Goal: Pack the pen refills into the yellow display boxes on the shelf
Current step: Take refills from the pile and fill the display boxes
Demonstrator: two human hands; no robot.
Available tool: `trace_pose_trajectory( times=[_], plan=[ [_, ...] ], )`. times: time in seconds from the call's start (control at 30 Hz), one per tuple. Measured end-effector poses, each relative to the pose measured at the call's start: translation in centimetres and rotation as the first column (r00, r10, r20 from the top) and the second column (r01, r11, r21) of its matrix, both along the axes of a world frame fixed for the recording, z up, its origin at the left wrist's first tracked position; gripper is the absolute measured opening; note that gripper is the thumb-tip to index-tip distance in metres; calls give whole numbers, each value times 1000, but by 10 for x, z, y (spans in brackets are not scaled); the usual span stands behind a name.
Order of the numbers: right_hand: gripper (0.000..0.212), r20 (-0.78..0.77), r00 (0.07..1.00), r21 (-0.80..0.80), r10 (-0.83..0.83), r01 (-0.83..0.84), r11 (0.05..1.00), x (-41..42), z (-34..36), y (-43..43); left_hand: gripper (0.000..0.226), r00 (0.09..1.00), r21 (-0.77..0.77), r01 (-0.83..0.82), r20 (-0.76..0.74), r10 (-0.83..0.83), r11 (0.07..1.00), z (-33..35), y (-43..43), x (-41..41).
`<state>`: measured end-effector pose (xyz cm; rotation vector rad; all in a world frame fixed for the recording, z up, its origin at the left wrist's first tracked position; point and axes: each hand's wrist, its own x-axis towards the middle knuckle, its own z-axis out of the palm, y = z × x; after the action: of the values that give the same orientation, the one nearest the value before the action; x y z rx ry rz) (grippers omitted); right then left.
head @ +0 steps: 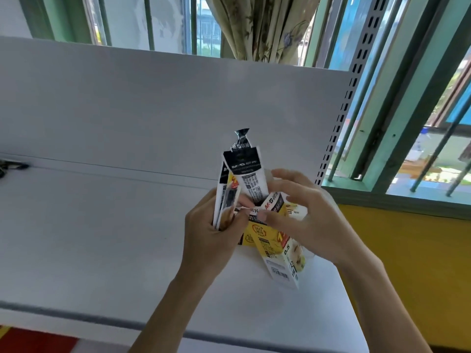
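Observation:
Above the white shelf, my left hand grips a bundle of narrow pen refill packs, white with black tops, standing upright. Another refill pack with a black top sticks up out of a yellow display box. My right hand holds the upper edge of a second yellow and white box, which lies tilted toward me against the first one. The thumb and fingers of my right hand pinch around its open top. The insides of both boxes are hidden.
A white back panel rises behind the shelf, with a slotted upright at its right end. Green window bars and a patterned curtain lie beyond. A yellow wall stands at right. A dark object lies at far left.

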<state>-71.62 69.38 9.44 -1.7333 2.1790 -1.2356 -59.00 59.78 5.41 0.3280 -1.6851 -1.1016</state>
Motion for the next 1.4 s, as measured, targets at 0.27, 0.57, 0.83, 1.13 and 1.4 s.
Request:
trace_pose_trajectory(
  times=[0.27, 0.57, 0.83, 1.13, 1.4],
  plan=[
    [31, 57, 998, -103, 16, -10, 995, 10, 3, -9, 23, 1000, 21, 25, 3, -26, 999, 4, 5, 8],
    [31, -259, 933, -112, -250, 227, 967, 5, 10, -16, 31, 997, 51, 77, -9, -77, 996, 5, 7, 3],
    [23, -283, 941, 31, -186, 203, 979, 3, 23, -12, 26, 991, 85, 128, -48, -124, 988, 5, 8, 0],
    [28, 71, 986, -44, -148, 151, 988, -1, 19, -2, 17, 987, 49, 151, -61, -148, 987, 1, 4, -4],
    [34, 96, 983, -133, -156, 168, 977, 18, -2, 10, 32, 925, 372, 93, -375, 58, 924, 38, 0, 16]
  ],
)
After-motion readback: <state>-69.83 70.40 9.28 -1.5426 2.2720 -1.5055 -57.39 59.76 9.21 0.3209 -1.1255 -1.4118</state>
